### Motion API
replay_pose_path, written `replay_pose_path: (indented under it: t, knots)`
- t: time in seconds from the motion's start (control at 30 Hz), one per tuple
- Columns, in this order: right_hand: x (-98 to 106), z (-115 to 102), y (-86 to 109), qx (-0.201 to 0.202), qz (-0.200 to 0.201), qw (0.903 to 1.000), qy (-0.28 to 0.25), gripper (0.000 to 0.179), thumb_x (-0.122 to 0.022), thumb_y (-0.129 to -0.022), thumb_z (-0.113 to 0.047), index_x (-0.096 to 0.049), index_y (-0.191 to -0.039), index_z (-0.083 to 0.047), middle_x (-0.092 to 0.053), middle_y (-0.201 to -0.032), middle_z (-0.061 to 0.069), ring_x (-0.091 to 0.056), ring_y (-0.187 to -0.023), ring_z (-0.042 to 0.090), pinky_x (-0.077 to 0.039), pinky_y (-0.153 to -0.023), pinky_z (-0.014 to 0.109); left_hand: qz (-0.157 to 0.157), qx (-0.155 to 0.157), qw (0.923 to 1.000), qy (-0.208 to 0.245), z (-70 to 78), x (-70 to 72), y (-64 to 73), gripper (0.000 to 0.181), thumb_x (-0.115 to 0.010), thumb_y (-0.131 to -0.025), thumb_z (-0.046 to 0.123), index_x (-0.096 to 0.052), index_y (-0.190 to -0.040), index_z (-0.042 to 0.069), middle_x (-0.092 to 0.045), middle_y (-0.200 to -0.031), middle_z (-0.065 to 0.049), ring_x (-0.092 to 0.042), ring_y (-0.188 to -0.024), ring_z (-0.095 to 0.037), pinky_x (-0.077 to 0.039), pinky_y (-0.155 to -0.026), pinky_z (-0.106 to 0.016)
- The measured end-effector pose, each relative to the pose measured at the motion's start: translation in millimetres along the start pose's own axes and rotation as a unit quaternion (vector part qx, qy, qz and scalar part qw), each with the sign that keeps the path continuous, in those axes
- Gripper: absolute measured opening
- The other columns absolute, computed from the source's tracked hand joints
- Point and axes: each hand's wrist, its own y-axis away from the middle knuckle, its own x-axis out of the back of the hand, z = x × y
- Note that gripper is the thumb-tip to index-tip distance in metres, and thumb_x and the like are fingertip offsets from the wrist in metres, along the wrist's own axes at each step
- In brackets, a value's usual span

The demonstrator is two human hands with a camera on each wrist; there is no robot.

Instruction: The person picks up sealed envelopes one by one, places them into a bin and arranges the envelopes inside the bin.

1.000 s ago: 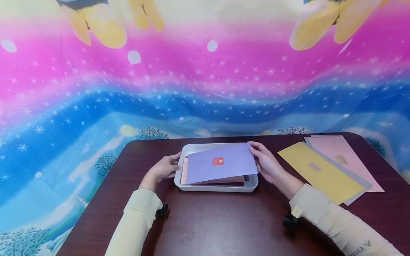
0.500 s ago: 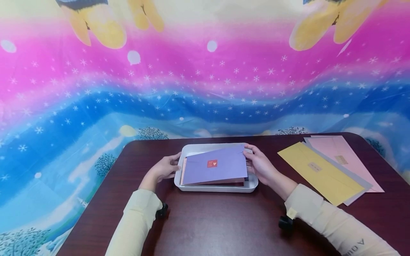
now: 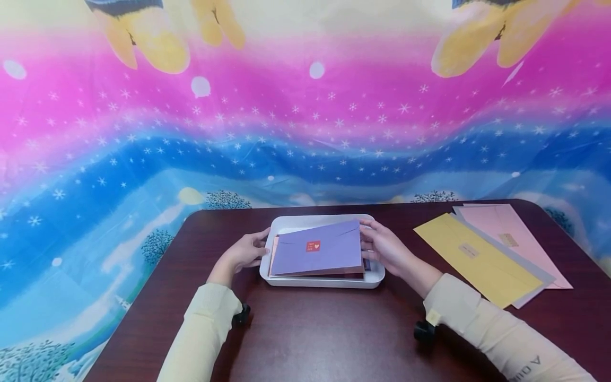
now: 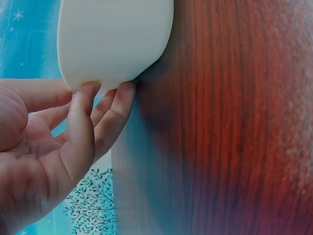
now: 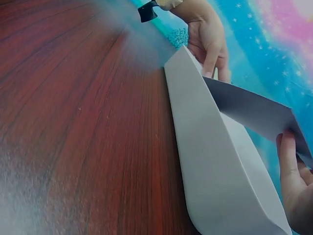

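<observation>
A purple envelope [image 3: 315, 249] with a red heart sticker lies tilted over other envelopes in a white tray [image 3: 324, 283]. My right hand [image 3: 389, 249] pinches its right end, which stays raised above the tray rim in the right wrist view, where the fingers [image 5: 288, 152] rest against the envelope [image 5: 254, 110]. At the opposite end, my left hand [image 3: 244, 250] holds the tray's left side. The left wrist view shows its bent fingers [image 4: 80, 122] against the tray's end wall [image 4: 115, 39]. Most of the envelopes underneath are hidden; pinkish and dark edges show.
Right of the tray, a yellow envelope [image 3: 472, 254] overlaps a grey envelope [image 3: 530, 300] and a pink envelope [image 3: 506, 217] on the dark wooden table [image 3: 305, 334]. Behind the table hangs a colourful patterned cloth [image 3: 305, 127].
My right hand has moved left and slightly down with the purple envelope, which now lies lower and further inside the tray. My left hand has stayed at the tray's left side.
</observation>
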Motion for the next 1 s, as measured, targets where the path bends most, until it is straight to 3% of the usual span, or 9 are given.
replay_pose_path:
  t: [0.1,0.2,0.43,0.57,0.7,0.83,1.0]
  knots:
    - [3.6,-1.9,1.2,-0.008,-0.015,0.9998,0.01,0.055,-0.029,-0.114,-0.019,-0.016,-0.163,0.002,-0.036,-0.153,0.037,-0.053,-0.13,0.04,-0.049,-0.104,0.045,-0.001,0.0,1.0,0.0,-0.5,0.2,-0.4,0.067,-0.054,-0.104,-0.002,-0.026,-0.163,0.012,-0.05,-0.146,-0.029,-0.059,-0.124,-0.034,-0.056,-0.094,-0.044]
    - [8.5,-4.0,2.7,-0.013,-0.027,0.9995,0.014,0.056,-0.028,-0.114,-0.019,-0.012,-0.162,0.004,-0.026,-0.158,0.038,-0.041,-0.139,0.047,-0.044,-0.108,0.047,-0.002,-0.001,1.0,0.002,-0.6,0.4,-0.4,0.067,-0.053,-0.104,-0.002,-0.026,-0.163,0.012,-0.05,-0.146,-0.029,-0.059,-0.125,-0.036,-0.056,-0.095,-0.045]
    - [19.8,-9.7,4.9,-0.022,-0.033,0.9988,0.03,0.057,-0.034,-0.113,-0.018,-0.016,-0.162,0.003,-0.026,-0.161,0.031,-0.042,-0.139,0.042,-0.048,-0.105,0.038,-0.004,0.001,0.9999,0.01,0.5,-0.1,0.0,0.067,-0.053,-0.104,-0.003,-0.025,-0.164,0.012,-0.05,-0.146,-0.029,-0.06,-0.124,-0.034,-0.056,-0.094,-0.044]
    - [25.7,-12.0,6.8,-0.034,-0.054,0.9965,0.054,0.061,-0.041,-0.112,-0.019,-0.015,-0.164,-0.002,-0.022,-0.163,0.029,-0.038,-0.142,0.044,-0.044,-0.109,0.044,-0.003,0.007,0.9999,0.008,-0.9,0.2,-1.6,0.067,-0.053,-0.104,-0.002,-0.026,-0.164,0.013,-0.051,-0.145,-0.028,-0.059,-0.124,-0.034,-0.056,-0.094,-0.044]
    - [29.5,-12.3,8.9,-0.015,-0.079,0.9953,0.054,0.062,-0.041,-0.111,-0.017,-0.012,-0.164,-0.002,-0.015,-0.165,0.03,-0.03,-0.146,0.046,-0.034,-0.114,0.052,-0.002,0.01,0.9999,0.003,-2.0,0.4,-2.3,0.067,-0.054,-0.104,-0.001,-0.026,-0.164,0.014,-0.051,-0.145,-0.027,-0.059,-0.125,-0.034,-0.056,-0.095,-0.044]
    - [31.9,-11.3,10.4,0.002,-0.088,0.9948,0.052,0.061,-0.043,-0.11,-0.012,-0.015,-0.162,0.003,-0.014,-0.165,0.031,-0.025,-0.148,0.046,-0.028,-0.117,0.054,-0.003,0.01,0.9999,0.003,-1.1,0.0,-2.1,0.067,-0.054,-0.104,-0.001,-0.026,-0.164,0.014,-0.05,-0.146,-0.027,-0.058,-0.125,-0.034,-0.056,-0.095,-0.044]
    - [37.5,-12.3,10.6,0.014,-0.09,0.9945,0.053,0.057,-0.043,-0.109,-0.008,-0.021,-0.158,0.01,-0.017,-0.164,0.032,-0.023,-0.149,0.047,-0.028,-0.117,0.053,-0.005,0.011,0.9999,-0.003,0.8,0.0,-3.1,0.067,-0.053,-0.104,-0.001,-0.026,-0.164,0.014,-0.051,-0.146,-0.027,-0.058,-0.126,-0.033,-0.056,-0.094,-0.043]
